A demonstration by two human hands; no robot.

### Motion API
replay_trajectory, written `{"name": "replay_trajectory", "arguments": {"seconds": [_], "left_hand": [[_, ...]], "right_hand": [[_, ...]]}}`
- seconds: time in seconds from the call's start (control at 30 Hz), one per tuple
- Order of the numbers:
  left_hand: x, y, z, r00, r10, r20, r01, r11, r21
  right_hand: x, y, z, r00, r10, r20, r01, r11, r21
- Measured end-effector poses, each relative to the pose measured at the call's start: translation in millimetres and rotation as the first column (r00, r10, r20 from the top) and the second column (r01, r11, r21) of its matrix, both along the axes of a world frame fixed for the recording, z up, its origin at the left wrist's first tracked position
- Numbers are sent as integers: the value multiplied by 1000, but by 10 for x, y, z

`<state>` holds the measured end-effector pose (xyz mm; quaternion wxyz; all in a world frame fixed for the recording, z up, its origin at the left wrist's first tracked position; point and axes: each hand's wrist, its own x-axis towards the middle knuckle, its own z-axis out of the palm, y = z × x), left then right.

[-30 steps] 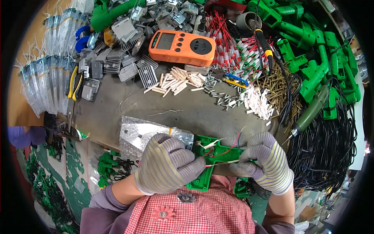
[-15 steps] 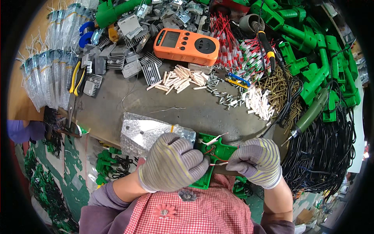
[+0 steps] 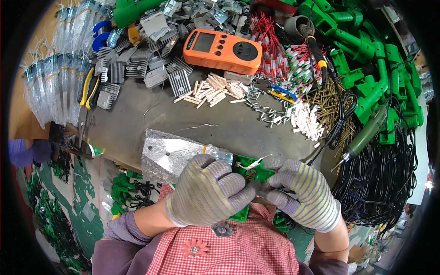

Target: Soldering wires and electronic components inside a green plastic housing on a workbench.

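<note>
A green plastic housing (image 3: 263, 173) lies at the near table edge, under and between my gloved hands. Inside it a thin red wire shows, and a white-sleeved wire (image 3: 252, 163) sticks out over its far side. My left hand (image 3: 211, 192) is closed over the housing's left side, its fingertips at the middle. My right hand (image 3: 306, 195) pinches at the housing's right side, its fingertips nearly meeting the left ones. The wire end between the fingertips is mostly hidden. Behind my left hand lies a silvery plate in bubble wrap (image 3: 169, 156).
An orange meter (image 3: 223, 51) stands at the back, beside metal heat sinks (image 3: 178, 82), white ceramic tubes (image 3: 213, 89) and screws (image 3: 270, 114). To the right are a soldering iron (image 3: 316, 57), a green screwdriver (image 3: 364, 135), black cables (image 3: 376, 183) and green housings (image 3: 366, 91). Yellow-handled pliers (image 3: 90, 89) lie left.
My left hand has shifted right and my right hand's fingertips have come in toward it. The lower white-sleeved wire seen between them before is now covered. My view has shifted slightly.
</note>
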<state>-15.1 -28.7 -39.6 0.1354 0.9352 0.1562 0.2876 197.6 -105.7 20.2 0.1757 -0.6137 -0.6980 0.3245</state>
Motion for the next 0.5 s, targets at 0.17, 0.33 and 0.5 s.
{"name": "replay_trajectory", "arguments": {"seconds": [0.17,0.33,0.5], "left_hand": [[15,-7,-52,996,12,89,-13,1000,9],[42,-17,-26,1000,7,18,-7,1000,7],[97,-2,-19,999,-19,45,24,994,-107]], "right_hand": [[7,-23,17,998,-40,-55,38,999,-36],[-62,-39,65,986,-153,-65,147,986,-80],[-86,-101,-13,989,-91,117,72,985,155]]}}
